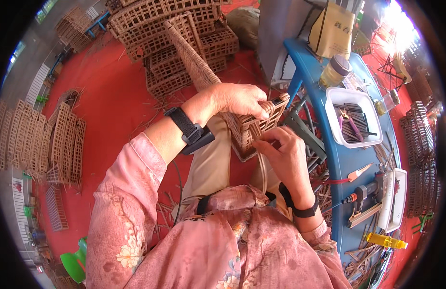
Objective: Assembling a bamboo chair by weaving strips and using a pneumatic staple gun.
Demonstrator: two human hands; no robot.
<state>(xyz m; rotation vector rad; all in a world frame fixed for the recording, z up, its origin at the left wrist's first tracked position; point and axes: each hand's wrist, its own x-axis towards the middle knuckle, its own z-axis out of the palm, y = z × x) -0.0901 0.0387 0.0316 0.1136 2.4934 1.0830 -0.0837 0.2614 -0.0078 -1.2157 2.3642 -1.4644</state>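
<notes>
A long brown wicker frame (196,60) with an open-lattice end slants from the far middle toward my lap, its near corner between my knees. My left hand (242,100) is closed over the upper edge of that end, fingers wrapped on the woven rim. Just to the right and nearer, my right hand (285,149) pinches a thin pale cane strand (264,176) between thumb and fingertips, beside the lattice. The strand hangs down toward my lap. Part of the weave under the left hand is hidden.
Woven panels (136,26) are stacked beyond, more (25,137) at left. On the blue table (336,166) at right stand a lidded jar (333,72), a white bin (330,103) with pliers (348,120) and dark sticks, a power tool (362,193) and a yellow bottle (384,240). Cane scraps litter the red floor.
</notes>
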